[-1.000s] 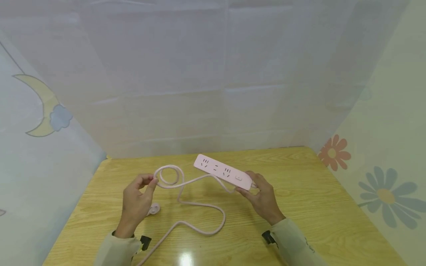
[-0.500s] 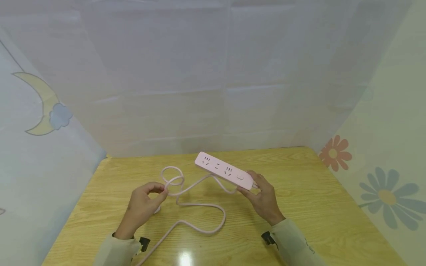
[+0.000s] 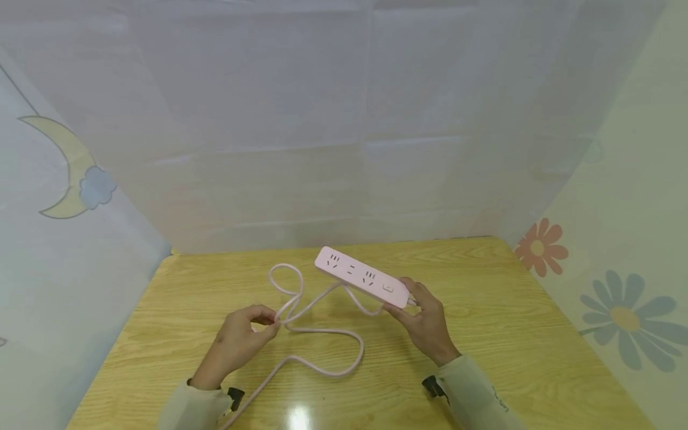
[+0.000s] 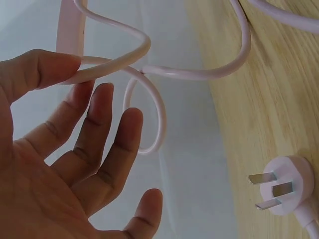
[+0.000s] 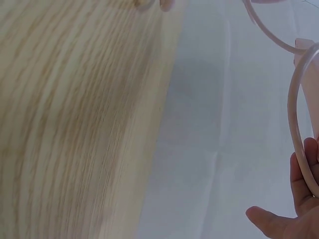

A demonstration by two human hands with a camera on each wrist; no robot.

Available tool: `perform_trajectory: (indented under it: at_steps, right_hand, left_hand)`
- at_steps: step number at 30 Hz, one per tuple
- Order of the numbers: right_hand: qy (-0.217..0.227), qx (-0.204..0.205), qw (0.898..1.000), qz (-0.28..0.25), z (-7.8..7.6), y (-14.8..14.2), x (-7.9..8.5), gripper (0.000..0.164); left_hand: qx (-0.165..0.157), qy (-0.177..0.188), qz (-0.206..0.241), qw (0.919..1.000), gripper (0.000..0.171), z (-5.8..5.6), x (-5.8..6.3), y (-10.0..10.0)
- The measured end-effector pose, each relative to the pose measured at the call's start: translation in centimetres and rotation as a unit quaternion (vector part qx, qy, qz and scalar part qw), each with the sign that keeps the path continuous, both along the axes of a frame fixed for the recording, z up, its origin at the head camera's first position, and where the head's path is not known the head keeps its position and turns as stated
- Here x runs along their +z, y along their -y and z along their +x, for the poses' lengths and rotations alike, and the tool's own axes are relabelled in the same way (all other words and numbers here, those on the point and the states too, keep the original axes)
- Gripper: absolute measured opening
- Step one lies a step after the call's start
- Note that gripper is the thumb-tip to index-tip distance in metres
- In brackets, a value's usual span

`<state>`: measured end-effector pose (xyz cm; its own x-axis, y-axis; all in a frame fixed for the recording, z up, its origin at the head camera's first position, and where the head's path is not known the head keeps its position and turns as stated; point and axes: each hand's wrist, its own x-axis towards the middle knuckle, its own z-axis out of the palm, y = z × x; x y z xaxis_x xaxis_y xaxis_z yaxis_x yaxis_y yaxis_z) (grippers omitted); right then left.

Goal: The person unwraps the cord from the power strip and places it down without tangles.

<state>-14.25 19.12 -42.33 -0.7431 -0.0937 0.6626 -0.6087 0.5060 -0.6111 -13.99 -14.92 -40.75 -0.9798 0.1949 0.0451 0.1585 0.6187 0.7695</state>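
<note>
My left hand (image 3: 239,339) pinches the pale pink cord (image 3: 324,330) between thumb and index finger; its other fingers are spread apart in the left wrist view. At the right, my right hand (image 3: 427,325) grips the switch end of a pink power strip (image 3: 361,277). The strip tilts up above the table, sockets facing me, its far end pointing left. Cord runs from the strip to my left hand in loose loops. A three-pin plug (image 4: 290,184) on the cord shows in the left wrist view; in the head view the left hand hides it.
The wood-grain table (image 3: 510,334) lies under both hands, with a length of cord winding toward its near edge. Behind it hangs a pale sheet (image 3: 344,149). Side walls carry moon and flower prints.
My left hand has moved right and nearer to me with the pinched cord, and the cord's loop has changed shape. The plug has gone behind that hand. The power strip barely moved.
</note>
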Motion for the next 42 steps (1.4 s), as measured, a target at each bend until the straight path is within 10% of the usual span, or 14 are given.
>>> perform_trajectory:
  at_steps: [42]
  right_hand:
    - [0.160,-0.064,0.985,0.021,-1.3,-1.8,-4.5,0.051]
  left_hand:
    - [-0.058,0.019,0.031,0.9976,0.060,1.8,-1.5,0.8]
